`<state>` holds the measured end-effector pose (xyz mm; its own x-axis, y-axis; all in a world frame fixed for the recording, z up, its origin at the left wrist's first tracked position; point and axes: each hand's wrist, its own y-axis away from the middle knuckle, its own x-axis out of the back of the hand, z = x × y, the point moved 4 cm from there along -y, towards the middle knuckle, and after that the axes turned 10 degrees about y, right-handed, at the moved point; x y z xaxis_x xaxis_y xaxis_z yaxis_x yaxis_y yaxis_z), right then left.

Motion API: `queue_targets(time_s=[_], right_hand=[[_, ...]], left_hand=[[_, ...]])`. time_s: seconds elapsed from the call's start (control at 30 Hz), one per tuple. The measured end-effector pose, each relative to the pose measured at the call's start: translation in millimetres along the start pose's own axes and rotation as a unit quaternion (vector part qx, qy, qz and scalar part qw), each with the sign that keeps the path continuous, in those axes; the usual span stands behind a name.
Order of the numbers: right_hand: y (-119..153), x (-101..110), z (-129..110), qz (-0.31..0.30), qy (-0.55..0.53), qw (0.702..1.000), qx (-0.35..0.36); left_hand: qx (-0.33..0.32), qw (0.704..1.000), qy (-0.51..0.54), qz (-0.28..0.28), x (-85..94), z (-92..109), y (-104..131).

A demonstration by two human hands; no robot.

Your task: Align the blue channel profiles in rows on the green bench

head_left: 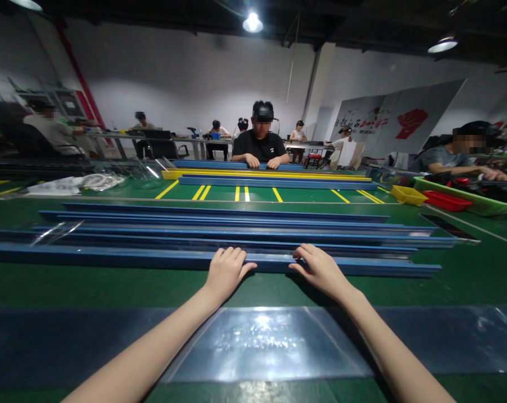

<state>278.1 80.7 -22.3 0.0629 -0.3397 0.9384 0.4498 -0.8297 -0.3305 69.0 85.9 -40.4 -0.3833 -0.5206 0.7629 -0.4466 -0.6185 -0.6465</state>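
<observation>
Several long blue channel strips lie side by side across the green table. My left hand [227, 272] rests on the nearest blue strip [110, 258], its fingers bent over the top edge and its thumb on the near side. To the right, my right hand [319, 270] touches the same strip in a like way, thumb pointing left. Both hands seem to grip it, with a short stretch of strip showing between them. Below my wrists a clear plastic sheet [264, 341] lies flat along the table's near side.
Across the green table [177, 288], a person in black has both hands at blue and yellow strips [265, 174]. A phone [449, 228], yellow tray [408, 195], red tray [446, 201] and green basket [475, 204] are at the right. Coiled clear material [97, 181] lies back left.
</observation>
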Motion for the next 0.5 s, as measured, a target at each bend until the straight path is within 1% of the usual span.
queue_targets(time_s=[0.1, 0.23, 0.5], right_hand=[[-4.0, -1.1, -9.0, 0.005, -0.018, 1.000, 0.012], [-5.1, -1.7, -9.0, 0.001, -0.030, 1.000, 0.006], [-5.2, -0.2, -11.0, 0.008, 0.021, 1.000, 0.000]], left_hand=[[0.014, 1.000, 0.010, -0.001, -0.6, -1.3, -0.1], [0.026, 1.000, 0.015, -0.006, -1.3, -2.9, -0.1], [0.028, 0.999, 0.017, -0.005, -1.3, -5.0, -0.3]])
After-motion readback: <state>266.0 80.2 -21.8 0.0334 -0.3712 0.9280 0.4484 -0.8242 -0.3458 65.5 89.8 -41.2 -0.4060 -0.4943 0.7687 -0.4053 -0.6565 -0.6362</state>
